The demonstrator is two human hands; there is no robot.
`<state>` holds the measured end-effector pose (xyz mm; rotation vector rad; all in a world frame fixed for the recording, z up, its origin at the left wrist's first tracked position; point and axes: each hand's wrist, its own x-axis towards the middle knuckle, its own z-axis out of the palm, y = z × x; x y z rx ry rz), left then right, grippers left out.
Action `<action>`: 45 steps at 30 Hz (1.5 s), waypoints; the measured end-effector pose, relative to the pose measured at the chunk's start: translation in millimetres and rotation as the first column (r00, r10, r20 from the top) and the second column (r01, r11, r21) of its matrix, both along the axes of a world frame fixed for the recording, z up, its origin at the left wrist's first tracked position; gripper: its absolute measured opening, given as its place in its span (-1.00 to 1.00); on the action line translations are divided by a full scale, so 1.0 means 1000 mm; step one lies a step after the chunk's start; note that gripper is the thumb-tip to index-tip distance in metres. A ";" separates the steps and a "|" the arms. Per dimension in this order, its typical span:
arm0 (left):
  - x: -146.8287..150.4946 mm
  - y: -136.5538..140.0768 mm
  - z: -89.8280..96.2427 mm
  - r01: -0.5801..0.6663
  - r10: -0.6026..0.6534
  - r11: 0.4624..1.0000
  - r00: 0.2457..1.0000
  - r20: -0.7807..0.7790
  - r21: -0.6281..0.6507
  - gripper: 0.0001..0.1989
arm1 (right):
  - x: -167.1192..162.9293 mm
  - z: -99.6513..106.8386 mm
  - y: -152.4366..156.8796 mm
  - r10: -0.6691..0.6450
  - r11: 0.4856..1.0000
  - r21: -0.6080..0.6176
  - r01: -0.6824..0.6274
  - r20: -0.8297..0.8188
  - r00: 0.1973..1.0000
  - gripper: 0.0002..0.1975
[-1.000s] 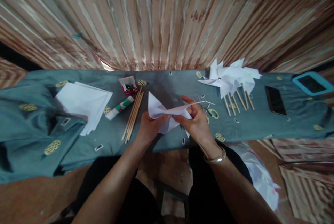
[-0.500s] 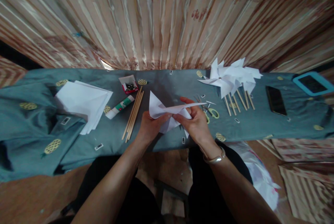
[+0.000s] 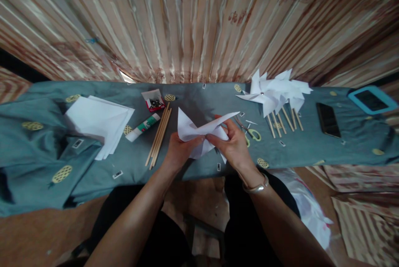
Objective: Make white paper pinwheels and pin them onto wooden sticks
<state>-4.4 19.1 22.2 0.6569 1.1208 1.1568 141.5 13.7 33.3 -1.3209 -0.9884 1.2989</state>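
Note:
A white paper pinwheel (image 3: 204,130) with folded-in blades is held over the middle of the table. My left hand (image 3: 182,148) grips its left side, the thumb pressing near the centre. From the right, my right hand (image 3: 232,142) pinches the paper, its thumb close to the left one and its fingers behind a blade. Partly behind the right hand lie scissors (image 3: 254,135) with green handles. Left of the left hand are several wooden sticks (image 3: 160,136), a glue stick (image 3: 143,127) and a small open box (image 3: 153,101) of dark pins.
A stack of white paper sheets (image 3: 98,119) lies on the left of the cloth-covered table (image 3: 193,92). Several finished pinwheels (image 3: 277,90) on sticks lie at the right, then a phone (image 3: 328,119) and a blue-framed tablet (image 3: 372,99). A curtain (image 3: 199,26) hangs behind.
The right-hand blade of the paper has tipped upward and its point has shifted left. Both hands keep their grip in nearly the same place.

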 end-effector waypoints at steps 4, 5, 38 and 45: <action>0.001 0.001 -0.002 -0.002 0.003 0.999 1.000 0.030 -0.032 -0.69 | 0.001 0.000 0.000 0.009 1.000 -0.009 -0.010 -0.010 1.000 -0.40; 0.002 0.001 -0.002 -0.002 0.004 0.999 1.000 0.031 -0.039 -0.69 | 0.001 0.000 0.000 0.011 1.000 -0.014 -0.011 -0.007 1.000 -0.40; -0.078 0.012 -0.030 0.413 0.255 0.890 -0.102 -0.961 0.192 -0.79 | 0.024 0.004 -0.037 0.167 0.962 0.155 -0.227 0.326 0.931 -0.43; -0.078 0.016 -0.027 0.388 0.220 0.910 -0.161 -0.962 0.144 -0.78 | 0.028 0.010 -0.043 0.144 0.959 0.176 -0.224 0.380 0.914 -0.41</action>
